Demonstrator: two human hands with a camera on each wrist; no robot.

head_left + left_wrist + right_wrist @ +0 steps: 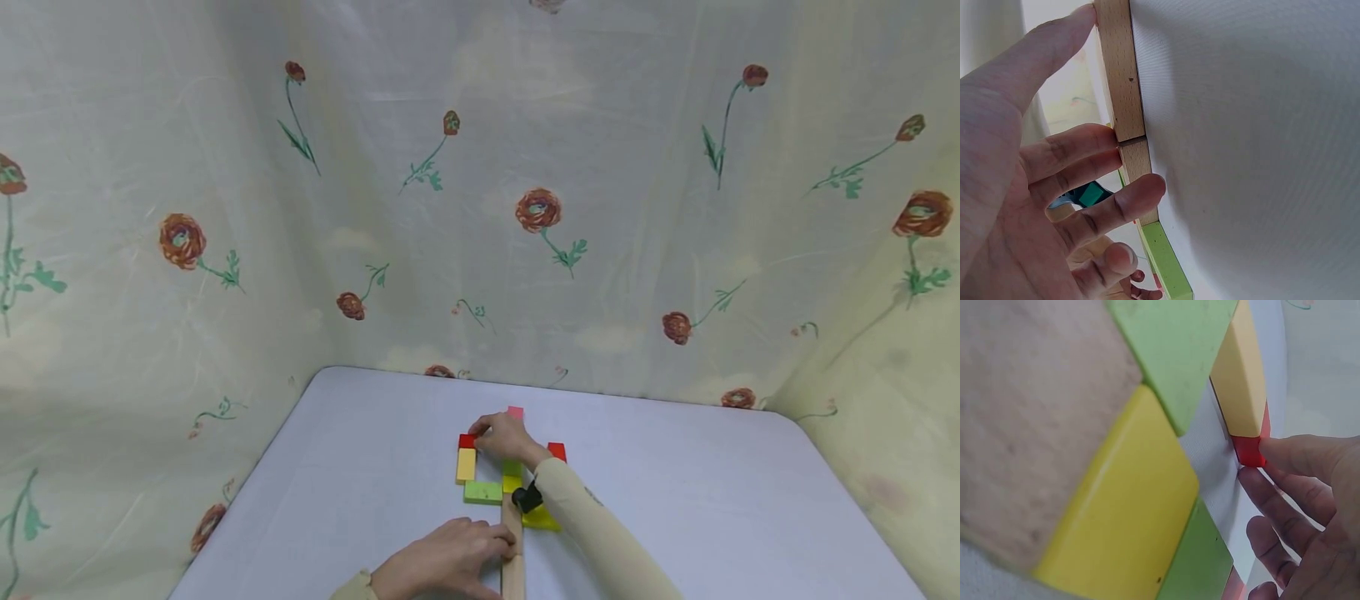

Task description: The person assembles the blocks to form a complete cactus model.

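At the far end of an arrangement of blocks, my right hand (pixel 504 437) pinches a small red block (pixel 1249 452) between thumb and finger. That block touches the end of a pale yellow block (pixel 1241 381). My left hand (pixel 453 554) is nearer the front, its thumb and fingertips touching two plain wooden blocks (pixel 1121 69) laid end to end. Its fingers are loosely bent, not wrapped round the wood. Beyond the wood come a yellow block (pixel 512 483) and a green block (pixel 512 467), with a light green block (pixel 483 492) to the left.
A pink block (pixel 515 412) lies at the far end. On the right, another red block (pixel 557 451) and a yellow piece (pixel 540 518) are partly hidden by my right forearm. A white-covered table (pixel 360 467) meets flowered curtains (pixel 480 250) behind and at both sides.
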